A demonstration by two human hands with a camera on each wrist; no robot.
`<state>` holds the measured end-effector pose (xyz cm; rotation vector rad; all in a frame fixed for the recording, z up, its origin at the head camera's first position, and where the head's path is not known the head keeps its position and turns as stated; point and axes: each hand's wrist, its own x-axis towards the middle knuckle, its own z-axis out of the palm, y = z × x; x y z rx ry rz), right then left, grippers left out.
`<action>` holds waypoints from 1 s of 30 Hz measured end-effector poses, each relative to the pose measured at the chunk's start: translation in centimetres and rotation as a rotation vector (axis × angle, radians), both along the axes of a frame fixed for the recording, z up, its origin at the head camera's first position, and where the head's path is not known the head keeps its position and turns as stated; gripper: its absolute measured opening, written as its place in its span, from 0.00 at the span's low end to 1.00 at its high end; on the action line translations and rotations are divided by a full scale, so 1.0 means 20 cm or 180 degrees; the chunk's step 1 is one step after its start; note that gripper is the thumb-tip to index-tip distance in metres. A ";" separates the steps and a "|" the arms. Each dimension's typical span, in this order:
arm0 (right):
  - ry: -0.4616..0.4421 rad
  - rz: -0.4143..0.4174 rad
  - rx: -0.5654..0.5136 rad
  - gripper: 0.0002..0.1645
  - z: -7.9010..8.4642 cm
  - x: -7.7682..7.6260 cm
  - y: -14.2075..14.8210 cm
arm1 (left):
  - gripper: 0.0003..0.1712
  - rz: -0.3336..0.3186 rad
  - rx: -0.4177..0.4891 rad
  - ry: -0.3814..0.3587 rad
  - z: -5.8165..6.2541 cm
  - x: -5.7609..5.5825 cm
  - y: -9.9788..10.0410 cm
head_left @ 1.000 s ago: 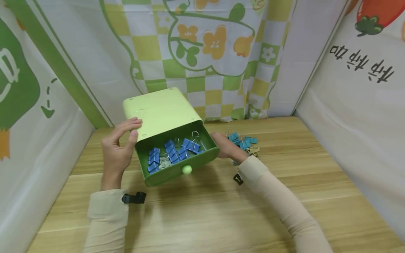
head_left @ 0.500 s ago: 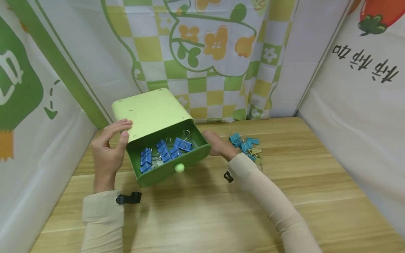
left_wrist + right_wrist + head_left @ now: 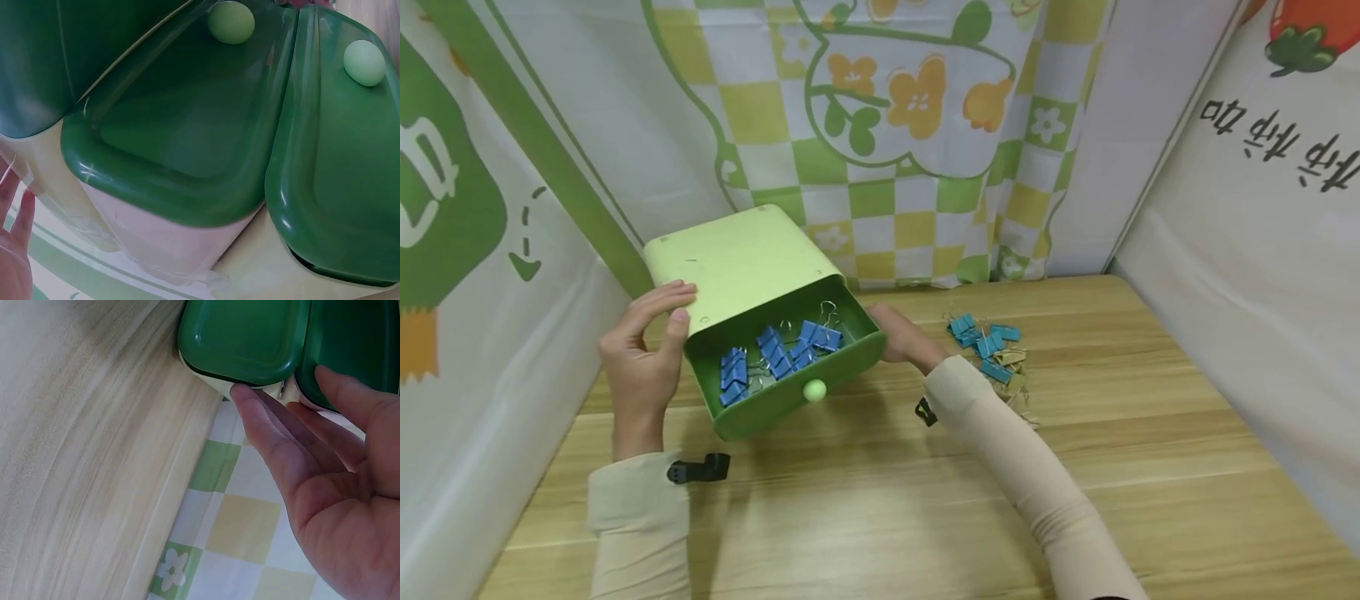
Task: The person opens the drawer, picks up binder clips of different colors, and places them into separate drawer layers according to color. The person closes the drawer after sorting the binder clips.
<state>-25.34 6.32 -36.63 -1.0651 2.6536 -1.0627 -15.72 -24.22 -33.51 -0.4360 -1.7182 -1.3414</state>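
Note:
A light-green drawer cabinet (image 3: 737, 258) stands on the wooden table, its top drawer (image 3: 842, 371) pulled out. Several blue binder clips (image 3: 775, 350) lie inside that drawer. My left hand (image 3: 643, 362) rests against the cabinet's left side, fingertips at the top edge. In the left wrist view, the fingers of that hand touch the side, and two closed lower drawers (image 3: 181, 131) show round knobs. On the opposite side my right hand (image 3: 901, 335) touches the cabinet; in the right wrist view its extended fingers lie along the side and the thumb reaches a dark-green drawer front (image 3: 247, 337).
Teal binder clips (image 3: 988, 342) and gold ones (image 3: 1015, 383) lie loose on the table (image 3: 1112, 458) to the right, beside my right forearm. A checkered curtain (image 3: 880, 200) hangs behind the table, with printed fabric walls on both sides.
The cabinet has shifted left across the table with its drawer still out. Both hands have moved left along with it, and more of the loose clips on the right show now.

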 end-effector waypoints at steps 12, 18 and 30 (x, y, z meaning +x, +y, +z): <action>-0.0544 -0.0273 -0.0003 0.27 0.24 0.14 0.28 | 0.14 -0.0044 0.0103 -0.0065 0.03 0.02 0.02; -0.0316 -0.0412 -0.0232 0.19 0.31 0.36 0.36 | 0.14 -0.0044 0.0094 -0.0100 0.04 0.01 0.02; -0.0083 -0.0303 -0.0674 0.13 0.11 0.73 0.07 | 0.15 -0.0045 0.0114 -0.0063 0.04 0.00 0.02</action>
